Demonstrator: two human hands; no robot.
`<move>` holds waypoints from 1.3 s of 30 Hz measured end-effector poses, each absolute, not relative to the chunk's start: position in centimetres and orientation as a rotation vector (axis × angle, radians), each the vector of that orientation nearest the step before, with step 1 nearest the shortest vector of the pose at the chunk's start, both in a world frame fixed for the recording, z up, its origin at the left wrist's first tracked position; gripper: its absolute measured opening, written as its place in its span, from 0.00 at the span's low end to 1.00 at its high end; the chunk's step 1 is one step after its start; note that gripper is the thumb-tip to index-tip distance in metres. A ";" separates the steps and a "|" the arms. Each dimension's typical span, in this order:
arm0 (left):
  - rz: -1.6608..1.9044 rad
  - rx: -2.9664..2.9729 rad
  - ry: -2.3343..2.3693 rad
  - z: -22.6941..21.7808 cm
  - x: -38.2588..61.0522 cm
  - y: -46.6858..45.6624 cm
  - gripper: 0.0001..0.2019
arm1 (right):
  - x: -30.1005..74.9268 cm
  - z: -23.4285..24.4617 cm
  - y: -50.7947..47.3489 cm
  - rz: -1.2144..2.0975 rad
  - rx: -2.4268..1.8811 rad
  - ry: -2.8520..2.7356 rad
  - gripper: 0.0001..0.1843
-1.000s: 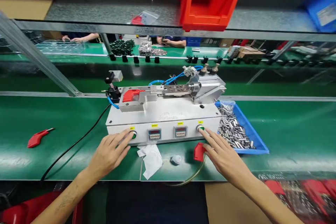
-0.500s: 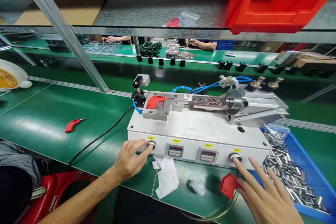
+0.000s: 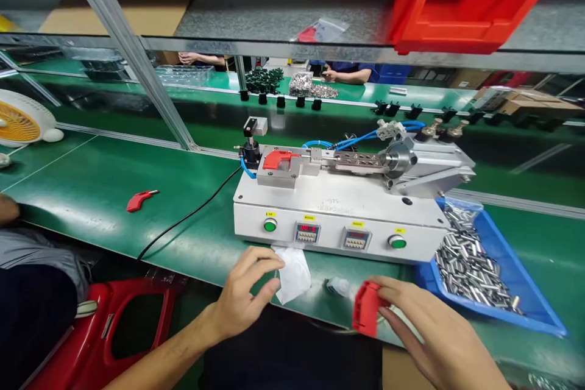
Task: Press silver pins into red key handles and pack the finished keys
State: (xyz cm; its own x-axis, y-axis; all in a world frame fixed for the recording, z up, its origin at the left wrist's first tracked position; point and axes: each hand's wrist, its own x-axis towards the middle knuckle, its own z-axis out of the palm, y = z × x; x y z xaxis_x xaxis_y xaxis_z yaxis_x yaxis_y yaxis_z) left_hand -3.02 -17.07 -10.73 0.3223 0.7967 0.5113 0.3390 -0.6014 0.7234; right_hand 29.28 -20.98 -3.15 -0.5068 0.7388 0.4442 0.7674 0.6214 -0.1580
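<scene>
My left hand (image 3: 249,292) hovers over the bench's front edge beside a crumpled white cloth (image 3: 292,274), thumb and fingers apart with nothing visible in them. Between the thumb and fingers of my right hand (image 3: 425,323) is a red plastic handle piece (image 3: 366,308), near the front edge. Behind both hands stands a white press machine (image 3: 338,219) with a green button (image 3: 270,225) on the left, another green button (image 3: 397,242) on the right, and two small counters. A red handle (image 3: 280,159) lies in its metal fixture, a metal rod entering it from the right.
A blue bin (image 3: 525,280) of metal tubes sits right of the machine. Another red handle with a metal tip (image 3: 141,200) lies left on the bench, near a black cable (image 3: 192,219). A small clear bottle (image 3: 338,286) lies by the cloth. A person sits at far left.
Both hands have come off the machine's buttons and drawn back toward me. The red piece in my right hand has turned and shifted left. The left counter now shows lit digits.
</scene>
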 end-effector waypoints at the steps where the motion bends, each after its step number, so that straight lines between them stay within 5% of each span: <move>1: 1.155 1.968 0.896 -10.3 -2.2 -18.0 0.15 | 28.0 -2.8 -21.1 -0.013 -1.154 -2.400 0.12; 7: 0.754 1.217 0.543 -9.1 1.5 -20.9 0.27 | 23.3 -2.5 -20.8 0.282 -1.048 -2.435 0.12; 17: 0.789 0.641 0.597 -9.5 1.8 -21.7 0.26 | 24.0 -2.5 -21.3 0.756 -1.289 -2.019 0.18; 23: 0.816 0.633 0.616 -9.4 1.5 -21.7 0.25 | 24.1 -2.1 -20.7 0.862 -1.329 -1.906 0.08; 39: 0.871 1.409 0.615 -7.4 -0.5 -20.9 0.15 | 23.9 -2.1 -21.4 1.111 -1.153 -1.808 0.16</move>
